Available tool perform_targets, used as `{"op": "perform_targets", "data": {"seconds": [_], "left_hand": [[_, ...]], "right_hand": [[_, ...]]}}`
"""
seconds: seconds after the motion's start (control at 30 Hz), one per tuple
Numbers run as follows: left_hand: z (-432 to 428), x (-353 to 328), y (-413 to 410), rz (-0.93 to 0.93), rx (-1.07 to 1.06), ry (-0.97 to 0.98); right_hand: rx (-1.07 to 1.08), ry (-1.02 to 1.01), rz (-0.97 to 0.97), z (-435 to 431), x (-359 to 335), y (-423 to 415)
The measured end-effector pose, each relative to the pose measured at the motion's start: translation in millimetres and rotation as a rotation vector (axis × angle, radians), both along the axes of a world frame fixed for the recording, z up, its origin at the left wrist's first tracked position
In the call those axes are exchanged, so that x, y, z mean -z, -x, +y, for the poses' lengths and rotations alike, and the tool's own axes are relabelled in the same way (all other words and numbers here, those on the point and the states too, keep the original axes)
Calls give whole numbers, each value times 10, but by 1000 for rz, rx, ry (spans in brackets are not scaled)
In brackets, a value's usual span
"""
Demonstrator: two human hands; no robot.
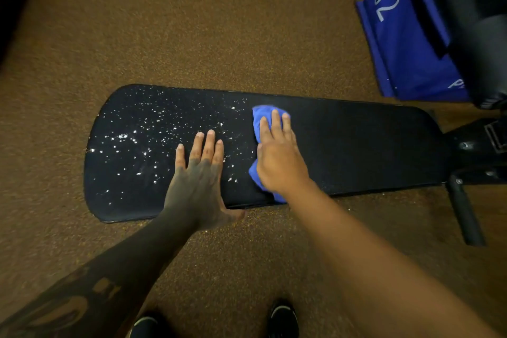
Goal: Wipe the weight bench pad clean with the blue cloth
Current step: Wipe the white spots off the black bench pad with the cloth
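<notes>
The black weight bench pad [356, 145] lies across the middle of the view. Its left half is speckled with white droplets; its right half looks dark and plain. My right hand [278, 156] presses flat on the blue cloth [260, 118] near the pad's middle, with cloth showing beyond the fingertips and under the wrist. My left hand [199, 170] rests flat on the pad just left of it, fingers spread, thumb over the near edge, holding nothing.
Brown speckled floor [192, 35] surrounds the bench. The bench's black metal frame and a foot bar [466, 208] stick out at the right. A blue machine panel [403, 35] with white lettering stands at the upper right. My shoes [282, 318] are at the bottom edge.
</notes>
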State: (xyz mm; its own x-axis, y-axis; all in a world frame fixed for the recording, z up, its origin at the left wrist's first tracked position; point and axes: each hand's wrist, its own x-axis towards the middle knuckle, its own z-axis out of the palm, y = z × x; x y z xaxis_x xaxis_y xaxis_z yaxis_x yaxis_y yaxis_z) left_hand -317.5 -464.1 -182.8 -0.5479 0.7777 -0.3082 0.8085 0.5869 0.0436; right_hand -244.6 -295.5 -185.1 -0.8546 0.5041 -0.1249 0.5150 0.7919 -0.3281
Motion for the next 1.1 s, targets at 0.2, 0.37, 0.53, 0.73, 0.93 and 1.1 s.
{"op": "perform_targets", "data": {"seconds": [0.2,0.37,0.53,0.73,0.93,1.1], "left_hand": [[-33,-16,61,-22,36,-3],[-102,-48,165,-47,14,-16],[-138,-66,180,-60,-22,-37],[-148,-67,165,-83,-61,-39],[-157,-70,164,-75,-56,-26],[-159,-60,165,-73,-52,-22]], "right_hand": [[-65,-1,26,-207,-53,-88],[70,-52,12,238,-18,385],[-50,-71,-23,66,88,661],[46,8,-6,345,-44,728],[-305,9,-8,150,-32,712],[-37,1,5,80,-86,888]]}}
